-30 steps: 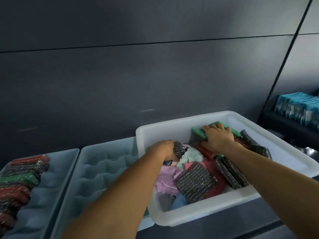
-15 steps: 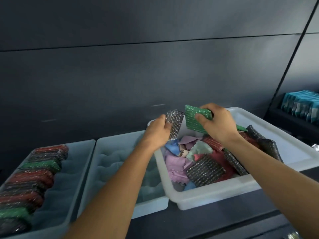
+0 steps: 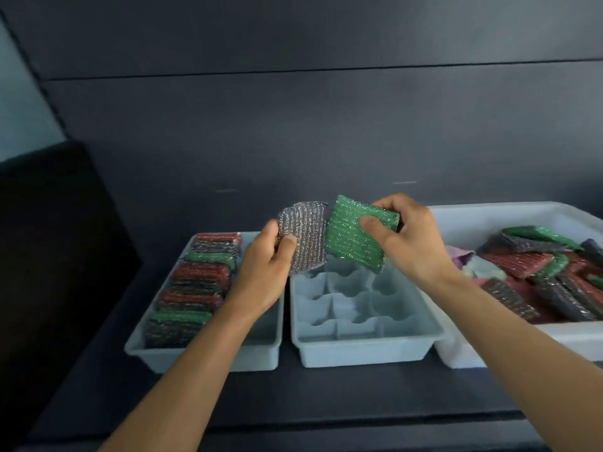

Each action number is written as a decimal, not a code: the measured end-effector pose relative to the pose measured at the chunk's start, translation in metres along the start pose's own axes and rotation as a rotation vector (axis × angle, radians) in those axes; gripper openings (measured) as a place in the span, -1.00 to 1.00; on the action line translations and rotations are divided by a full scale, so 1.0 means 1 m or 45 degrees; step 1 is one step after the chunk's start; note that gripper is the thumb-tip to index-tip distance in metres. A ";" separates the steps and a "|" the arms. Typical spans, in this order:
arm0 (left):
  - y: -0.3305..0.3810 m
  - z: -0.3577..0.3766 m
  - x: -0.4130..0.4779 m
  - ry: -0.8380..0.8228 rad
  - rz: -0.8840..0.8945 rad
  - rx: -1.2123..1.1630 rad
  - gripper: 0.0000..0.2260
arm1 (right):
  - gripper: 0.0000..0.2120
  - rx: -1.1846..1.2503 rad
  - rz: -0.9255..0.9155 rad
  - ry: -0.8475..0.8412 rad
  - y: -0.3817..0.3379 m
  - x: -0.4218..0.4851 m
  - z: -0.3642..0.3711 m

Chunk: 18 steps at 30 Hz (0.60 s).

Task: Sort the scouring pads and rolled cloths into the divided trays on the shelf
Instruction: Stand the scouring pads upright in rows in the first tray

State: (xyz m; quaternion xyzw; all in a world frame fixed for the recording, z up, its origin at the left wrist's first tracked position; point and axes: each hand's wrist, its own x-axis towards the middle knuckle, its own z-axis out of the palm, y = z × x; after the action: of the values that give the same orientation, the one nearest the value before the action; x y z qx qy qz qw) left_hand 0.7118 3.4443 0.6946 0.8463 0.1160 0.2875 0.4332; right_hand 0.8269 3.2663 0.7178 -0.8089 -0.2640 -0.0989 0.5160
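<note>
Dark shelf (image 3: 326, 396), grey panelled wall (image 3: 293, 125) behind. Divided tray (image 3: 359, 355) sits mid-shelf.

Above the tray's far end, left hand (image 3: 264, 272) pinches silver pad (image 3: 308, 243): thumb on the front face, fingers curled behind. Just right of it, edges touching or nearly so, right hand (image 3: 411, 239) clamps green pad (image 3: 347, 239): thumb in front, fingers wrapped over the top edge.

Just left of the tray, second tray (image 3: 208, 362) holds stacked pads (image 3: 195, 288), red, green and dark, on edge. Right of the tray, white bin (image 3: 522, 340) holds loose pads (image 3: 522, 262) and what look like crumpled cloths (image 3: 483, 267), blurred.
</note>
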 end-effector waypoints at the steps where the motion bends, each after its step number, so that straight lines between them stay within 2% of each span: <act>1: -0.006 -0.015 -0.004 0.010 -0.006 0.005 -0.70 | -0.83 0.013 -0.013 -0.019 -0.008 -0.003 0.012; 5: -0.033 -0.072 -0.017 0.101 -0.102 0.049 -0.73 | -0.86 0.123 -0.052 -0.162 -0.030 -0.020 0.056; 9: -0.067 -0.120 -0.028 0.244 -0.290 -0.080 -0.86 | -0.83 0.154 -0.059 -0.392 -0.051 -0.041 0.101; 10: -0.075 -0.130 -0.030 0.289 -0.360 -0.126 -0.86 | -0.83 0.183 -0.063 -0.442 -0.057 -0.047 0.111; 12: -0.088 -0.146 -0.034 0.364 -0.465 -0.204 -0.70 | -0.82 0.226 -0.073 -0.547 -0.068 -0.056 0.131; 15: -0.098 -0.160 -0.040 0.405 -0.498 -0.244 -0.67 | -0.81 0.227 -0.129 -0.686 -0.075 -0.068 0.155; 18: -0.100 -0.169 -0.045 0.411 -0.470 -0.239 -0.77 | -0.82 0.049 -0.228 -0.725 -0.084 -0.080 0.173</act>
State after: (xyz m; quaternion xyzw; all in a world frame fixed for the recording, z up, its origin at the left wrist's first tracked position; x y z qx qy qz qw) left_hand 0.5814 3.5971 0.6753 0.7099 0.3090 0.3444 0.5309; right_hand 0.6959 3.4216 0.6711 -0.7678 -0.4701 0.0917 0.4256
